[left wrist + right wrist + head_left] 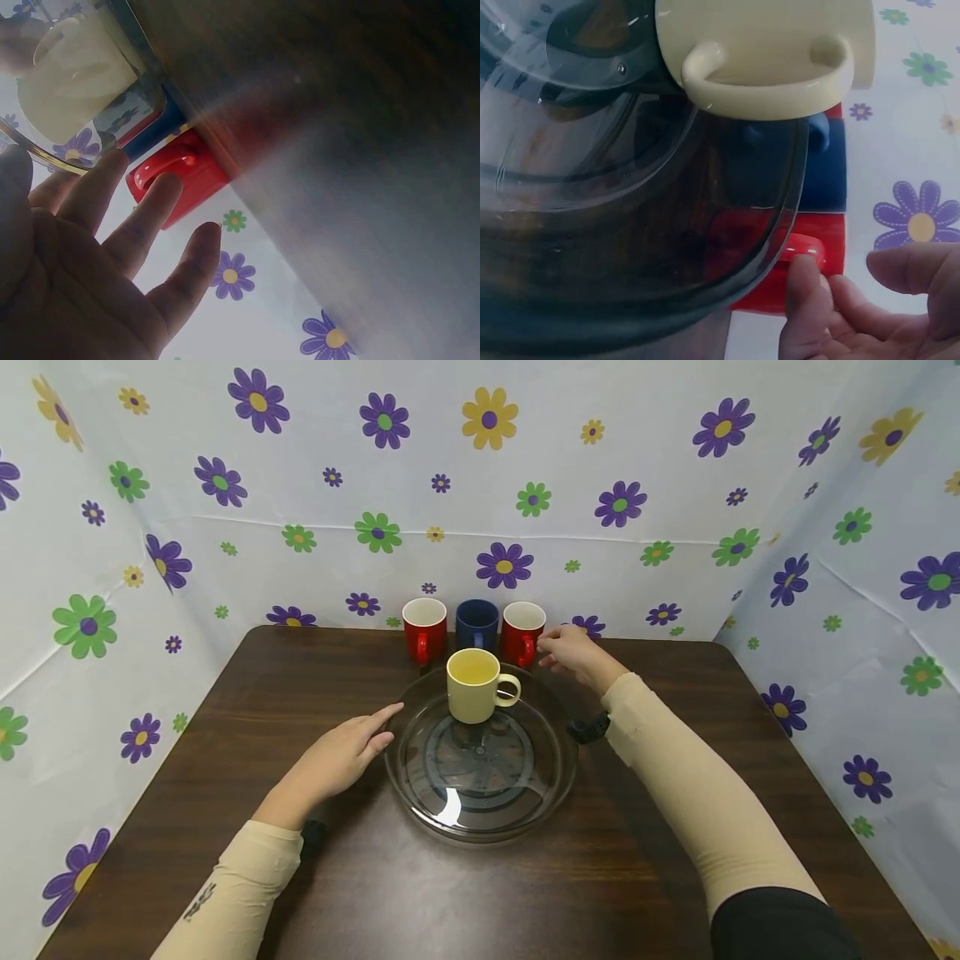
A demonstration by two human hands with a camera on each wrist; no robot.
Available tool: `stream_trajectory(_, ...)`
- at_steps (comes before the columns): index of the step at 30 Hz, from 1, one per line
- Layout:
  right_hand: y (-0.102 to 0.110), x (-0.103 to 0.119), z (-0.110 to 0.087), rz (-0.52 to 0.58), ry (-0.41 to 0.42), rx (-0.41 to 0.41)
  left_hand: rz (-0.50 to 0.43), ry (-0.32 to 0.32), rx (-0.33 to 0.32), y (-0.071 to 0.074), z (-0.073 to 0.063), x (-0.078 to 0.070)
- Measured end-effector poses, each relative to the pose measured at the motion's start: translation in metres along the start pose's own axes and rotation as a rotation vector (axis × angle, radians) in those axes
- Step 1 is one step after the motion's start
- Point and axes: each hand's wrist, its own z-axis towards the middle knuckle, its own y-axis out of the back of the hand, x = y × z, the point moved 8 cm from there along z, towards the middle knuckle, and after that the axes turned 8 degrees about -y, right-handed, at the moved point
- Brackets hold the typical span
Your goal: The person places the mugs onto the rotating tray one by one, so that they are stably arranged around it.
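A round clear glass plate [480, 818] lies on the table, with a pale yellow mug [470, 695] upright on its far part, handle to the right. My left hand [341, 758] is at the plate's left rim, fingers extended and holding nothing; whether it touches the glass I cannot tell. Fingers of my right hand [855, 322] reach the handle of the right red mug [769, 296], thumb apart from them. That mug stands behind the plate. Beside it are a blue mug [477, 617] and another red mug [425, 628] to the left.
The brown wooden table [465, 910] has a flowered white curtain [465, 460] close behind the row of mugs and along both sides. Under the glass shows a dark round base [480, 768]. Dark bands sit at both wrists.
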Motion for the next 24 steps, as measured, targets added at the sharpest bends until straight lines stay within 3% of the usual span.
stream_trajectory(8, -0.009, -0.002, 0.013, 0.04, -0.035, 0.079, -0.003, 0.006, 0.007, -0.002, 0.0, 0.001)
stream_trajectory(18, -0.023, -0.01, 0.022, 0.232, -0.113, 0.193, -0.004, 0.023, 0.019, -0.003, 0.0, 0.004)
stream_trajectory(24, -0.027, -0.009, 0.027, 0.244, -0.1, 0.204, -0.006, 0.025, 0.019, -0.003, 0.0, 0.006)
